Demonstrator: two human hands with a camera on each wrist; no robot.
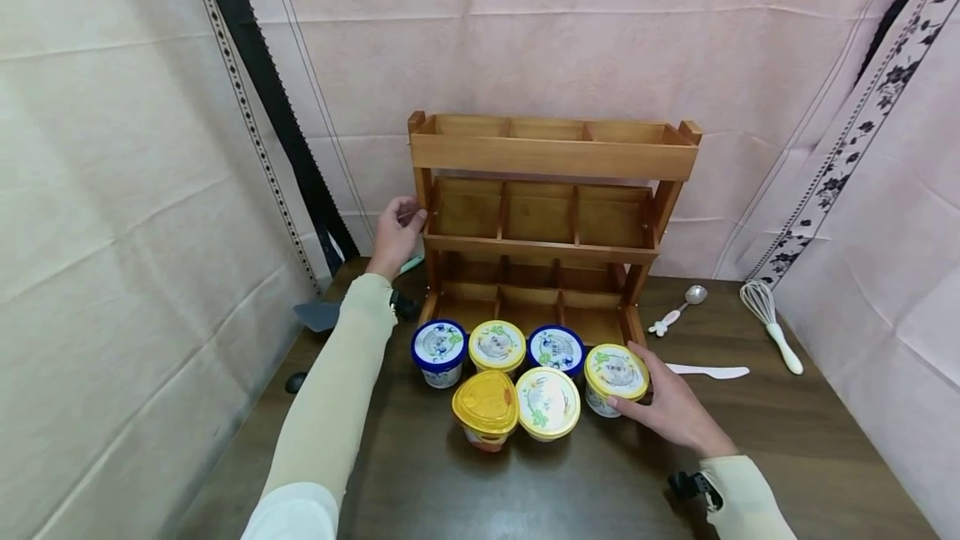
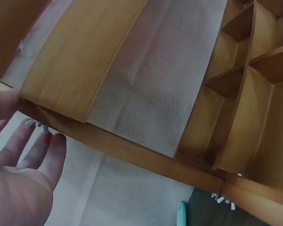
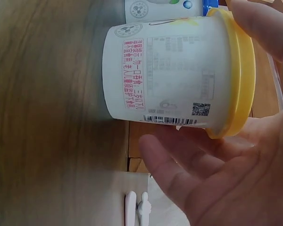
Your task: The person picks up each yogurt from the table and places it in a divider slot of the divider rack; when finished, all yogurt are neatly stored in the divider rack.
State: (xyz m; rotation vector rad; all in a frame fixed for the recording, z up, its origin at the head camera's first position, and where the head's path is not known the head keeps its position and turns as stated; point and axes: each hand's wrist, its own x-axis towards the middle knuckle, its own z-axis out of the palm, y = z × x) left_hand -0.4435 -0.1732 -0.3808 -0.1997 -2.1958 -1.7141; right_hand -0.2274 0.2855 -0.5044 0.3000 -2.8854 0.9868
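Observation:
At the left upright of a three-tier wooden rack (image 1: 555, 162), my left hand (image 1: 393, 238) holds the post between thumb and fingers. The left wrist view has those fingers (image 2: 52, 157) beside a wing nut (image 2: 37, 125) on the frame. My right hand (image 1: 672, 408) grips a white pudding-style cup with a yellow lid (image 1: 617, 372), its thumb on one side and fingers round the other. Printed red text and a barcode show on the cup wall (image 3: 170, 75). Beside it stand blue-lidded cups (image 1: 556, 350) and more yellow-lidded cups (image 1: 548, 403), all in front of the rack.
On the right of the dark wooden table (image 1: 420, 498) lie a spoon (image 1: 694, 296), a white knife (image 1: 712, 372) and a whisk (image 1: 759, 302). A grey-blue spatula-like blade (image 1: 317, 316) sticks out on the left. Pale cloth walls (image 1: 555, 48) enclose the table.

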